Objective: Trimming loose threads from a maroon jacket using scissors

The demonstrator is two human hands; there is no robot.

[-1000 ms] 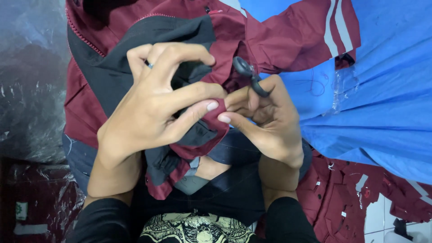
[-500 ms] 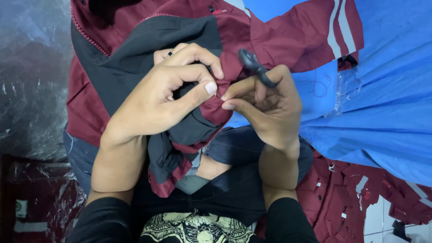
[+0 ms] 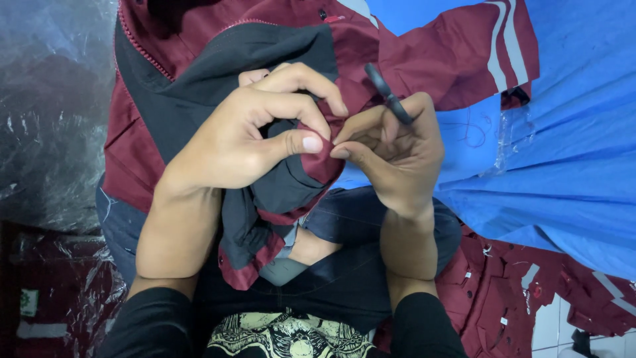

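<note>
The dark red and black jacket (image 3: pixel 199 86) lies across the person's lap, w/ its long way going from the top of the view down to the knees. Its red zip edge (image 3: pixel 129 46) runs along the top left side of the jacket. A folded bit of the jacket's red hem (image 3: pixel 321 162) sticks out to the right, at the middle of the jacket.

The left hand (image 3: pixel 245 139) sits on the jacket. Its grip is closed on the red hem, thumb & first finger pinched together on the cloth. The right hand (image 3: pixel 397 149) is just right of the jacket, touching the same red hem w/ its thumb and first finger tips pressed together on it. The two hands meet there. A small black snipper tool (image 3: pixel 387 93) is tucked in the right hand's fingers; it points up and a bit left, away from the hem.

A red sleeve w/ white stripes (image 3: pixel 490 53) spreads out right of the jacket, on a blue sheet (image 3: pixel 570 166). The blue sheet fills the room to the right of the jacket. More red clothes (image 3: pixel 517 292) are piled below the blue sheet, w/ small white tags on them; too small to tell more. Left of the jacket are shiny clear plastic bags (image 3: pixel 46 119). One bag low on the left has a small white label w/ a green mark (image 3: pixel 28 301)
</note>
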